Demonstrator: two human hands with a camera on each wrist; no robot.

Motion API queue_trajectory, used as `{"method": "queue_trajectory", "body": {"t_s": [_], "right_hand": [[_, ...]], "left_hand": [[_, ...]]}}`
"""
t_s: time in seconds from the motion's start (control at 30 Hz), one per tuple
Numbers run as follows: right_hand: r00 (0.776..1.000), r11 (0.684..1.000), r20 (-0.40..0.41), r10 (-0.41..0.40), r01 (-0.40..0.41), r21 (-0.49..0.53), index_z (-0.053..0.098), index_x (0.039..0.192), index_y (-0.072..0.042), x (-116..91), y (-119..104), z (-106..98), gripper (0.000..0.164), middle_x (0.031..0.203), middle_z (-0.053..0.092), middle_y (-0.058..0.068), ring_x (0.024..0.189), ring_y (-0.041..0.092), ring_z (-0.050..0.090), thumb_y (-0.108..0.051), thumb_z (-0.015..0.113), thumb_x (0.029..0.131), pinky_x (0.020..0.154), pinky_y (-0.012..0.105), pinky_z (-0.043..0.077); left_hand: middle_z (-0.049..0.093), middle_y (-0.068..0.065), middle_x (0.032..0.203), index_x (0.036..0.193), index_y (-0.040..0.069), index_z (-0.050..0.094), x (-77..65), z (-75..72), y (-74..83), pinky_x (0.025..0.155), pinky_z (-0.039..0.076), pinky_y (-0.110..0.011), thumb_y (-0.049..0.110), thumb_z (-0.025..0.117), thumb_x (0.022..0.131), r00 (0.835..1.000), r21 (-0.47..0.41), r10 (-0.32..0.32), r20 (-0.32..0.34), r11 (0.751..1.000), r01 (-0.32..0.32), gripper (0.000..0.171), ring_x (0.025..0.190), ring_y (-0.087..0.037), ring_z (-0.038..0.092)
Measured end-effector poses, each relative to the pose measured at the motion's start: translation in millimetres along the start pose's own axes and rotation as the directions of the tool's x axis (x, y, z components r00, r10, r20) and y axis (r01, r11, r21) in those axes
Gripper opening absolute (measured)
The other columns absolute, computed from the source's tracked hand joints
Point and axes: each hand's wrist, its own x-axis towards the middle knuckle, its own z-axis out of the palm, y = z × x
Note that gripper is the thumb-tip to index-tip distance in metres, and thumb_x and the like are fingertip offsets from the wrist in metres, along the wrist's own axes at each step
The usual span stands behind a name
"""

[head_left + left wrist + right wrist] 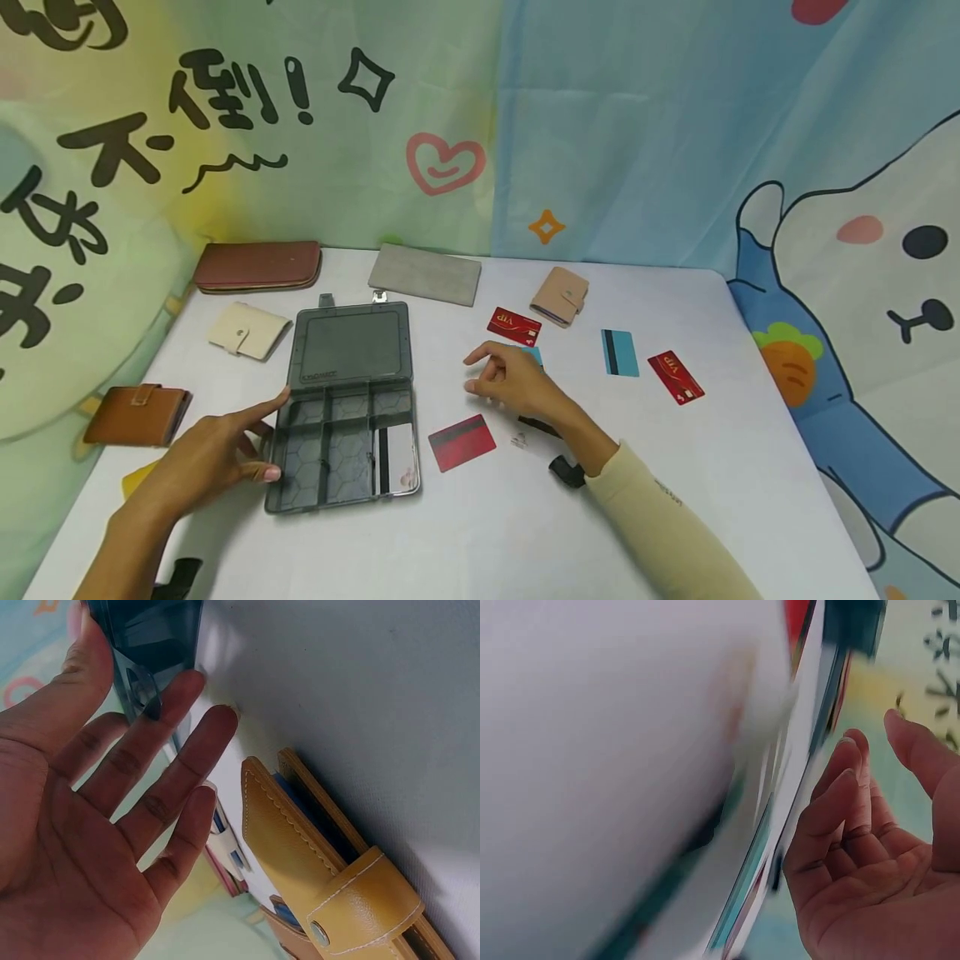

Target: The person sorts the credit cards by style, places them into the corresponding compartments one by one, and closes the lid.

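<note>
My left hand [213, 458] rests at the left side of a grey plastic compartment box [324, 450], fingers extended and touching its edge. The lid [348, 346] is folded back. A white card with a black stripe [401, 462] lies in the front right compartment. To the right of the box, my right hand [513, 379] hovers over the table with loosely bent fingers, holding nothing. Partly hidden behind it is a blue card [534, 353]; a white card [519, 440] lies near its wrist. A red card with a dark stripe [461, 442] lies between box and hand.
Red VIP cards [514, 325] and a striped blue card [619, 357] lie to the right. A brown long wallet [257, 268], a grey wallet [424, 273] and a beige wallet [559, 296] line the back. Cream [243, 330], brown [135, 415] and yellow wallets [300, 847] lie left.
</note>
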Motion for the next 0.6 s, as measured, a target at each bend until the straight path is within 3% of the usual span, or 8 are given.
{"method": "queue_trajectory", "body": {"t_s": [0.3,0.6], "right_hand": [[0.977,0.99,-0.185,0.11,-0.124,-0.062,0.063,0.123,-0.012,-25,56,-76,0.042,0.087,0.068,0.007,0.066,0.02,0.058,-0.025,0.079,0.087,0.055,0.025,0.045],[0.92,0.943,-0.329,0.213,-0.282,-0.176,0.059,0.132,-0.012,-57,104,-148,0.057,0.122,0.06,0.017,0.098,0.028,0.054,-0.033,0.081,0.084,0.074,0.031,0.048]], "left_hand": [[0.074,0.002,0.099,0.153,0.02,0.042,-0.3,0.9,-0.7,0.071,0.054,-0.037,0.037,0.088,0.068,1.0,-0.006,-0.003,-0.002,1.0,0.003,0.098,0.07,0.001,0.065],[0.075,0.002,0.096,0.153,0.02,0.042,-0.7,-0.6,-0.5,0.069,0.052,-0.034,0.036,0.088,0.068,1.0,-0.009,0.001,-0.003,1.0,-0.001,0.098,0.069,0.002,0.065]]}}
